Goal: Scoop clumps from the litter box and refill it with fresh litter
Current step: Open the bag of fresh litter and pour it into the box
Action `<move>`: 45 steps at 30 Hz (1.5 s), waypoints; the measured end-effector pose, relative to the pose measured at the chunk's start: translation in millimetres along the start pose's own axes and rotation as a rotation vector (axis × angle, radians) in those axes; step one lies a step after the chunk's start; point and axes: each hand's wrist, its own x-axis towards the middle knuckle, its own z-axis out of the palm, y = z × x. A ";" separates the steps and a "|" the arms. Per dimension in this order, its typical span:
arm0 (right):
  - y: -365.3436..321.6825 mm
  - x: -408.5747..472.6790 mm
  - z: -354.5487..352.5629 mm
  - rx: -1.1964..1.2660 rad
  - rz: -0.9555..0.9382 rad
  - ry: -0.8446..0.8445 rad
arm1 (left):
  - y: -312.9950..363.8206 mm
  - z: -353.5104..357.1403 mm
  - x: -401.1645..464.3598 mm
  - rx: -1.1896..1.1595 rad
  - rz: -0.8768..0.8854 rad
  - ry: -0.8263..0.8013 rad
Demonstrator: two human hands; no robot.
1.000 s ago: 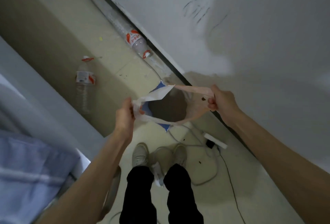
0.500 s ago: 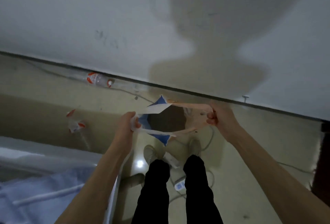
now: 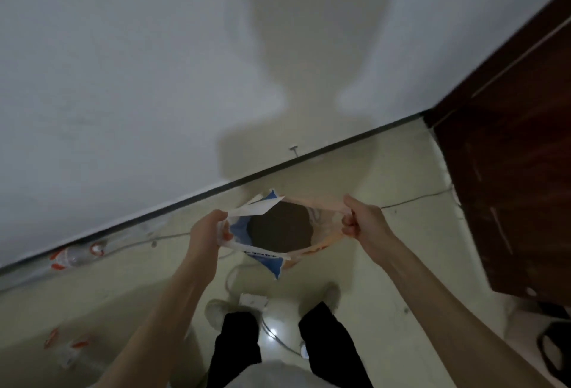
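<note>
I cannot read any text here. The bag (image 3: 279, 259) that I hold at the centre of the frame has blurred blue print on its near edge. The bottle (image 3: 75, 258) at the lower left has a red-and-white label, also too blurred.

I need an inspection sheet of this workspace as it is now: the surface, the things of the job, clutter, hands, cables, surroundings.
Surface: pale floor, glossy, with a light glare between the feet.
Job's things: litter bag, held open in the air, with brown contents visible inside; litter box and scoop: nothing seen.
Clutter: plastic bottle lying along the skirting; another bottle at lower left, blurred.
Hands: left hand grips the bag's left edge; right hand pinches its right edge.
Cables: white cable running between the shoes; thin cable on the floor toward the door.
Surroundings: white wall; dark wooden door on the right.
</note>
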 end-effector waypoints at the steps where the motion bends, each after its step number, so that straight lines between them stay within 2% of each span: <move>1: -1.3 -3.0 -25.9 0.039 0.004 0.017 | 9.8 24.3 -7.4 0.015 0.009 -0.019; 3: -1.4 -10.7 -75.6 0.080 0.009 0.056 | 23.2 76.8 -22.6 0.070 -0.006 -0.075; 6: 0.6 -23.7 -149.8 0.123 0.003 0.128 | 36.4 149.2 -38.7 0.006 -0.129 -0.115; 12: 30.3 -59.5 -285.9 0.212 -0.040 0.392 | 58.7 281.8 -78.0 0.099 -0.164 -0.365; 16: 58.4 -85.6 -356.6 0.428 -0.014 0.557 | 64.9 364.4 -104.7 0.242 -0.129 -0.591; 19: 79.6 -105.6 -398.8 0.603 0.003 0.672 | 65.0 423.2 -135.2 0.357 0.018 -0.722; 22: 101.8 -125.5 -435.4 0.787 -0.001 0.818 | 61.8 482.1 -167.1 0.505 0.012 -0.845; 26: 139.8 -161.6 -475.4 1.031 0.026 0.960 | 47.4 548.9 -222.4 0.637 0.091 -0.995; 30: 191.3 -205.0 -497.9 1.227 0.033 1.063 | 22.7 600.3 -287.3 0.805 0.104 -1.164; 35: 271.4 -261.6 -522.2 1.362 0.039 1.181 | -43.5 644.7 -372.2 0.964 0.106 -1.319; 39: 352.2 -306.1 -550.6 1.465 0.050 1.202 | -116.3 665.3 -440.7 1.030 0.127 -1.342; 45: 476.6 -380.3 -606.0 1.471 0.108 1.223 | -240.1 676.2 -550.0 1.053 0.069 -1.309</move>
